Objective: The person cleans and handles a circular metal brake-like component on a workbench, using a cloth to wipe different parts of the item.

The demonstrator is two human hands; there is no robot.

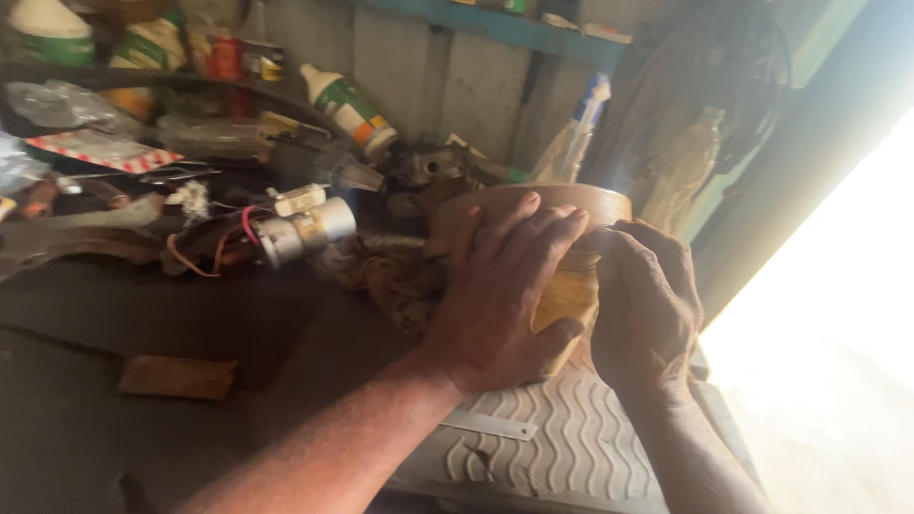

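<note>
Both hands, left (500,305) and right (643,309), clamped around round yellowish-brown wide-rimmed container (562,276) above grey ribbed rubber mat (571,438).

Both hands, left hand (505,295) and right hand (643,309), are wrapping a yellowish jar (568,295) under its wide brown lid (533,205), with a ribbed grey mat (562,443) lying just below the grip and a small metal motor (305,231) sitting left of it on the desk (143,314).

Cluttered dark workbench (143,314), grey plank wall (457,76), glaring daylight.
</note>
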